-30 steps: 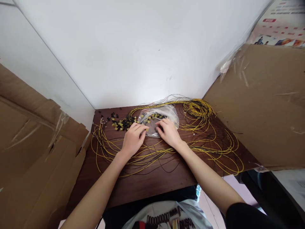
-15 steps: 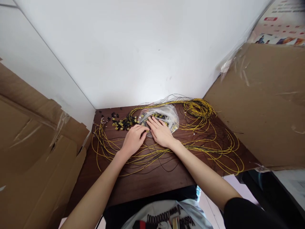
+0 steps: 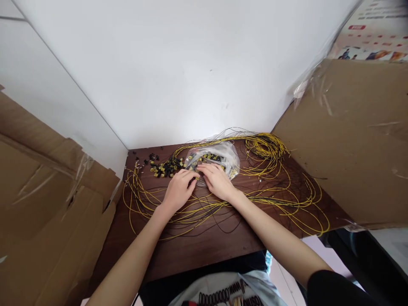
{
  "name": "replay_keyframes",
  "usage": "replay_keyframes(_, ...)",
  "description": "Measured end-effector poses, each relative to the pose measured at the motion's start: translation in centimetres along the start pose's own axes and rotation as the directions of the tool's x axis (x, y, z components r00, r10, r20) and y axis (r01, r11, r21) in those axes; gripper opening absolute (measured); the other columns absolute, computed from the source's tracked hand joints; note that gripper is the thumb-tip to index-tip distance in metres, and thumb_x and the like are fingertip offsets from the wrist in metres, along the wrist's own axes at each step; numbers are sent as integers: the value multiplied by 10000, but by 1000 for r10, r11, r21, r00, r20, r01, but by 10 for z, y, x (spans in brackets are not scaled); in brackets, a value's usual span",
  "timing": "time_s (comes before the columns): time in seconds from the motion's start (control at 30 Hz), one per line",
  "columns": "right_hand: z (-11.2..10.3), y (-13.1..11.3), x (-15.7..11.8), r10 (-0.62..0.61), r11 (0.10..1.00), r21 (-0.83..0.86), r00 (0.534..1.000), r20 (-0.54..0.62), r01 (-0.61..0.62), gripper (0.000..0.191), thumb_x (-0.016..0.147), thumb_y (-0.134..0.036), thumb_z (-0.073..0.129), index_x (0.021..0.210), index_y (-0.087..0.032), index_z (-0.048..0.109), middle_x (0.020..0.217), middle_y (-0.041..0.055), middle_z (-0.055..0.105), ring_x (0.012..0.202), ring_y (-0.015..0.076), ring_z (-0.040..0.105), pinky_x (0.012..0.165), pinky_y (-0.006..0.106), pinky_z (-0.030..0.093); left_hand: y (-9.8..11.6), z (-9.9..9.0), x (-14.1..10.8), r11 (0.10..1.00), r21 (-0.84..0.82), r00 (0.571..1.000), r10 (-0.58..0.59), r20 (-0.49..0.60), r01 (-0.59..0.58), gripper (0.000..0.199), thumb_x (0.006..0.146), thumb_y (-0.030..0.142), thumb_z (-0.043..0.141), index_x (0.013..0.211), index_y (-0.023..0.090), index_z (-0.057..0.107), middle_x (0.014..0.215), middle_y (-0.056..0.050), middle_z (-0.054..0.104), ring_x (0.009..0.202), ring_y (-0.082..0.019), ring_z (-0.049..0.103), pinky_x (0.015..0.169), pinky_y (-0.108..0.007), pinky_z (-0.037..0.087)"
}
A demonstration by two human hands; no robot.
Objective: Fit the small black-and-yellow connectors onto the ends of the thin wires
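Observation:
My left hand (image 3: 180,187) is closed in a pinch at the near edge of a clear plastic bag (image 3: 234,163). A small yellow part shows at its fingertips. Close beside it, my right hand (image 3: 217,182) has its fingers bent together over the front of the bag, the fingertips almost meeting the left ones; what they grip is hidden. Small yellow-and-black parts (image 3: 208,157) lie in the bag. Left of it is a pile of black-and-yellow connectors (image 3: 165,167) with wires attached. Loose yellow and black wires (image 3: 204,208) run beneath both wrists.
A coil of yellow and black wire (image 3: 267,146) lies at the back right of the brown table (image 3: 204,255). Small black pieces (image 3: 152,157) are scattered at the back left. Cardboard (image 3: 357,140) stands on the right, more cardboard (image 3: 47,204) on the left, and a white wall (image 3: 191,76) behind.
My right hand has drawn back from over the bag toward me, its fingers bending in from lying spread. My left hand has stayed nearly in place.

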State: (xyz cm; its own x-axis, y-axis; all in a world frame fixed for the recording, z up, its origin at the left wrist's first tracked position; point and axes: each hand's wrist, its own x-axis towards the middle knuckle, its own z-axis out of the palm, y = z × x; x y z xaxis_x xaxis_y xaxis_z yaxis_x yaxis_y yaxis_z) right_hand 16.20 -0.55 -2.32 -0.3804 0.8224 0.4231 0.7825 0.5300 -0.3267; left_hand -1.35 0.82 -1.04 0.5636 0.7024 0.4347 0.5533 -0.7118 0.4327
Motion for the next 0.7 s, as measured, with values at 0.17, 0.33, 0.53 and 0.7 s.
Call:
replay_keyframes(0.17, -2, 2, -1, 76, 996, 46, 997, -20, -75, 277, 851, -85, 399, 1011, -177, 606, 974, 71, 622, 933, 204, 515, 819, 337, 403, 1, -2, 0, 1000, -21, 1000, 2, 2, -2, 184, 838, 164, 475, 931, 195, 631, 929, -47, 661, 881, -193, 548, 814, -368, 452)
replay_keyframes(0.33, -5, 0, -2, 97, 989, 123, 992, -76, -88, 233, 839, -89, 441, 972, -186, 605, 936, 59, 617, 906, 195, 531, 814, 329, 407, 2, -3, 1, 996, -87, 997, 14, -72, -21, 171, 838, 188, 492, 915, 201, 644, 888, -50, 657, 846, -189, 551, 781, -351, 456)
replay_keyframes(0.53, -9, -10, 1, 230, 881, 459, 954, -194, -119, 92, 800, -157, 542, 861, -182, 605, 850, 37, 603, 769, 150, 568, 694, 267, 472, 2, -1, 1, 978, -191, 981, -119, -151, 89, 148, 782, 187, 574, 913, 199, 642, 778, -29, 628, 688, -150, 565, 652, -289, 470)
replay_keyframes(0.7, -8, -13, 2, 274, 766, 634, 945, -177, -104, 94, 783, -174, 579, 835, -191, 655, 872, 39, 627, 806, 148, 595, 699, 263, 488, 3, -2, 2, 957, -250, 966, -193, -173, 147, 94, 761, 193, 595, 844, 186, 637, 740, -15, 620, 659, -136, 566, 619, -261, 461)
